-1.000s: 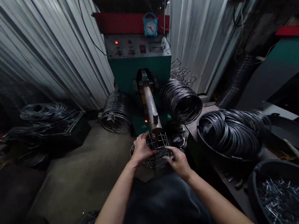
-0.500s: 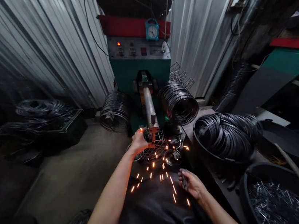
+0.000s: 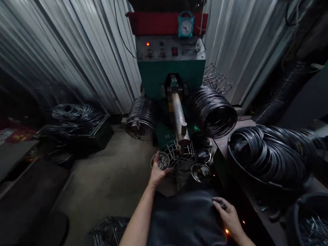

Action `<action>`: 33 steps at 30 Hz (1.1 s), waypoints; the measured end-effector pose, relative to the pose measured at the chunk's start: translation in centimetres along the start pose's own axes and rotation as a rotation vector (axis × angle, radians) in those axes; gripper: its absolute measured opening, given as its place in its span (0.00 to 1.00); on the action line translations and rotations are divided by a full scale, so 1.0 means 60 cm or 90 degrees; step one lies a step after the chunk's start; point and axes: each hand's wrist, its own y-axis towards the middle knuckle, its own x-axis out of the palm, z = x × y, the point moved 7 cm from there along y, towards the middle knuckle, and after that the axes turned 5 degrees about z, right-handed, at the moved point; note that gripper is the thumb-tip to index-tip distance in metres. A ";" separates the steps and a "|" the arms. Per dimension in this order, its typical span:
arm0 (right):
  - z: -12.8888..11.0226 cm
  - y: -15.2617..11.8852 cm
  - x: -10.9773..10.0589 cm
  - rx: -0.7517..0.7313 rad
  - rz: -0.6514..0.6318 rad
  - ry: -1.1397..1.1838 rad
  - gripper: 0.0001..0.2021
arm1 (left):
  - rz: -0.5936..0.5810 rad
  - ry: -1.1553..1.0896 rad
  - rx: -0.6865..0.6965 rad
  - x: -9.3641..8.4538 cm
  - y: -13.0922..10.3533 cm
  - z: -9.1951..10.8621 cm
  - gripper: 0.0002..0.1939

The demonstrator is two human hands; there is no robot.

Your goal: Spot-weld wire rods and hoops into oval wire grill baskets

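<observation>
My left hand has its thumb and fingers closed on the left side of a round wire basket. The basket sits under the tip of a metal welding arm that sticks out from a green machine. Lower right, above the black apron, my right hand is curled around small dark metal pieces, mostly hidden by its fingers. Just right of the basket are round shiny metal cups. A few sparks glow near my right wrist.
Wire coils flank the machine on both sides. To the right stand a tub of wire rings and a bucket of short metal pieces. A turquoise clock hangs above the control panel. More wire lies in a crate at left.
The shower of sparks around the basket has mostly died out. My left hand has shifted lower on the basket's left side, and the basket has turned. The whole view has swung left.
</observation>
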 end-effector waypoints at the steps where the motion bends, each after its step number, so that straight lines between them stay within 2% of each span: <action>1: 0.006 -0.007 -0.002 -0.044 -0.014 -0.049 0.03 | 0.003 -0.033 -0.006 -0.001 -0.002 0.000 0.53; 4: 0.003 -0.017 -0.006 -0.107 -0.054 -0.126 0.04 | -0.003 -0.066 0.005 -0.022 -0.021 0.011 0.53; 6: -0.031 -0.021 0.000 -0.112 -0.095 -0.151 0.04 | -0.026 -0.041 0.034 -0.036 -0.047 0.026 0.53; 9: -0.131 -0.034 0.037 -0.165 -0.212 -0.176 0.09 | -0.045 0.036 0.083 -0.044 -0.095 0.057 0.51; 12: -0.234 -0.047 0.089 -0.236 -0.326 -0.280 0.13 | -0.033 0.164 0.166 -0.031 -0.131 0.103 0.44; 15: -0.289 -0.038 0.125 -0.278 -0.330 -0.439 0.11 | -0.032 0.278 0.257 -0.007 -0.151 0.149 0.39; 18: -0.302 -0.023 0.141 -0.301 -0.248 -0.508 0.10 | -0.033 0.350 0.300 0.007 -0.157 0.179 0.36; 21: -0.289 -0.020 0.146 -0.334 -0.171 -0.489 0.09 | -0.033 0.386 0.307 0.011 -0.157 0.192 0.35; 23: -0.279 -0.027 0.155 -0.387 -0.203 -0.438 0.09 | -0.023 0.388 0.286 0.008 -0.153 0.191 0.35; 26: -0.274 -0.038 0.168 -0.467 -0.320 -0.374 0.11 | -0.026 0.365 0.252 0.002 -0.144 0.182 0.35; 28: -0.277 -0.036 0.172 -0.499 -0.374 -0.388 0.12 | -0.036 0.342 0.234 0.000 -0.138 0.176 0.35; 33: -0.285 -0.020 0.185 -0.539 -0.422 -0.442 0.16 | -0.036 0.313 0.212 -0.006 -0.118 0.167 0.35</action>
